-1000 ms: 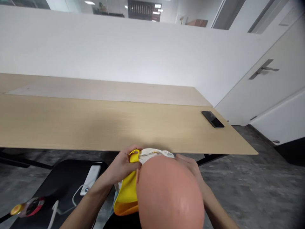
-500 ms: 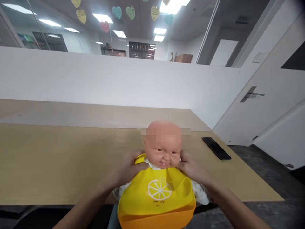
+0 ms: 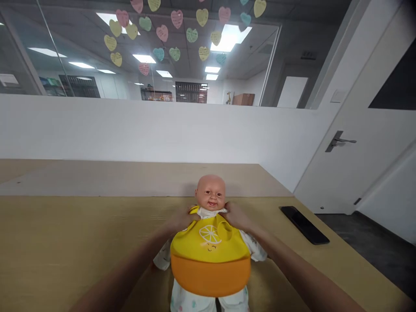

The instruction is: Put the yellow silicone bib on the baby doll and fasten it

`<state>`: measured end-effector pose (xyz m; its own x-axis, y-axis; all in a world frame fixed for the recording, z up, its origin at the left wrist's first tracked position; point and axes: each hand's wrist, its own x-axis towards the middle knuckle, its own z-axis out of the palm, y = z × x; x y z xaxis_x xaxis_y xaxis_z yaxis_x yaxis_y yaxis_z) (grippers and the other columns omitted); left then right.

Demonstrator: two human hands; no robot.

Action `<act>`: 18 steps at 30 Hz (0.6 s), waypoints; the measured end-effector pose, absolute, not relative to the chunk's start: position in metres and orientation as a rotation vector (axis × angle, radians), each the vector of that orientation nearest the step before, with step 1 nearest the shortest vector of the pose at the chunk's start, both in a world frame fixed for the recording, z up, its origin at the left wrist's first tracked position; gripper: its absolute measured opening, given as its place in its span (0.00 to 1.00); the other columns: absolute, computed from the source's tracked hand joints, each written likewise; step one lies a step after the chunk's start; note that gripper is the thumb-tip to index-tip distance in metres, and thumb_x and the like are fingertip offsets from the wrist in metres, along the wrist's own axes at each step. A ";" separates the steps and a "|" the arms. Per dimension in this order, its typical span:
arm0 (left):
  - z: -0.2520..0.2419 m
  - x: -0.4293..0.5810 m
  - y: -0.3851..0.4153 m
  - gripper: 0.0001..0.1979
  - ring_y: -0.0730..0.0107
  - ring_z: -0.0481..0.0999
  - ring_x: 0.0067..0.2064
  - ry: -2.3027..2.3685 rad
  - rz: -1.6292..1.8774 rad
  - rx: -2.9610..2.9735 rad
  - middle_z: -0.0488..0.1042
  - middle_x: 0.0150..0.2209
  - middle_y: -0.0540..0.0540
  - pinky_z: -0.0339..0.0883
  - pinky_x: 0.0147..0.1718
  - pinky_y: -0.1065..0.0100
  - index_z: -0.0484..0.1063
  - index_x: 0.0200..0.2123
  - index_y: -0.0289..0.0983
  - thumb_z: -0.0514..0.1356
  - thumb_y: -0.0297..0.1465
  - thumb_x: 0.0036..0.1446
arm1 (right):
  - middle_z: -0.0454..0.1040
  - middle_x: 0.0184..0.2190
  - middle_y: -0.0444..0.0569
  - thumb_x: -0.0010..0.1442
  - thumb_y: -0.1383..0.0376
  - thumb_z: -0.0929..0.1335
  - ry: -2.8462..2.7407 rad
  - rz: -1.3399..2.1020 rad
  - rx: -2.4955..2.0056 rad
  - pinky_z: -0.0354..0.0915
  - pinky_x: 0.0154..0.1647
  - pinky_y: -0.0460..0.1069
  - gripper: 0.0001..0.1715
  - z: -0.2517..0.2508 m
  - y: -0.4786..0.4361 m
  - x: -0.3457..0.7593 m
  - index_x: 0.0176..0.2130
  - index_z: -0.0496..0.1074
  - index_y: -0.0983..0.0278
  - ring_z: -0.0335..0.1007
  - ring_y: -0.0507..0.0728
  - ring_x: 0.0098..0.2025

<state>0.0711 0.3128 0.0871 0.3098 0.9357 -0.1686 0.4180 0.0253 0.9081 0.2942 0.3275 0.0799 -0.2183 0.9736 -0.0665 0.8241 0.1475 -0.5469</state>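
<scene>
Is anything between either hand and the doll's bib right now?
Nothing visible. The left hand and right hand hold the yellow bib at the neck of the doll; the phone lies apart on the table.

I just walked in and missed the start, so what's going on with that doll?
A person holds a baby doll upright, facing them, at the near side of a wooden table. The left hand and right hand grip the doll on either side of its neck, where the strap of its yellow and orange bib runs. The bib hangs down its front. A dark phone lies on the table to the right.
</scene>
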 end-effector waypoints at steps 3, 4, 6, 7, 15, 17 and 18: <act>0.077 0.075 0.327 0.12 0.59 0.76 0.37 1.328 0.621 1.651 0.81 0.34 0.48 0.65 0.33 0.68 0.79 0.37 0.38 0.60 0.29 0.47 | 0.79 0.41 0.61 0.56 0.67 0.66 -2.143 0.602 -1.811 0.57 0.31 0.46 0.13 0.065 0.344 0.295 0.37 0.78 0.71 0.75 0.60 0.39; 0.073 0.076 0.331 0.12 0.59 0.76 0.36 1.340 0.614 1.662 0.81 0.34 0.48 0.64 0.32 0.68 0.79 0.36 0.38 0.60 0.29 0.47 | 0.79 0.40 0.62 0.56 0.67 0.66 -2.157 0.574 -1.822 0.56 0.30 0.46 0.12 0.059 0.348 0.296 0.36 0.78 0.71 0.75 0.60 0.38; 0.063 0.076 0.338 0.12 0.59 0.76 0.36 1.358 0.593 1.684 0.81 0.34 0.48 0.64 0.32 0.68 0.80 0.36 0.38 0.60 0.29 0.47 | 0.79 0.39 0.62 0.56 0.66 0.66 -2.191 0.547 -1.825 0.54 0.29 0.46 0.12 0.049 0.355 0.296 0.34 0.78 0.71 0.75 0.60 0.37; 0.058 0.076 0.341 0.12 0.59 0.76 0.36 1.370 0.581 1.702 0.81 0.34 0.48 0.63 0.32 0.68 0.80 0.36 0.38 0.61 0.29 0.47 | 0.79 0.38 0.62 0.57 0.65 0.66 -2.210 0.550 -1.815 0.54 0.28 0.46 0.13 0.045 0.358 0.296 0.34 0.78 0.71 0.75 0.59 0.36; 0.025 0.073 0.358 0.14 0.58 0.76 0.38 1.455 0.502 1.853 0.80 0.36 0.48 0.60 0.33 0.68 0.79 0.38 0.39 0.60 0.34 0.49 | 0.79 0.37 0.60 0.56 0.66 0.66 -2.275 0.540 -1.839 0.49 0.26 0.47 0.13 0.032 0.364 0.293 0.35 0.78 0.70 0.74 0.57 0.34; 0.022 0.073 0.359 0.13 0.58 0.75 0.37 1.463 0.481 1.870 0.80 0.34 0.47 0.59 0.32 0.68 0.79 0.37 0.38 0.59 0.34 0.49 | 0.80 0.36 0.59 0.56 0.66 0.66 -2.292 0.535 -1.831 0.49 0.26 0.47 0.13 0.030 0.365 0.293 0.34 0.78 0.70 0.73 0.56 0.32; 0.022 0.073 0.360 0.12 0.59 0.75 0.36 1.465 0.473 1.876 0.80 0.34 0.47 0.58 0.31 0.68 0.79 0.36 0.38 0.59 0.34 0.49 | 0.80 0.35 0.59 0.56 0.66 0.66 -2.295 0.538 -1.821 0.49 0.26 0.47 0.12 0.029 0.365 0.293 0.33 0.78 0.70 0.73 0.56 0.32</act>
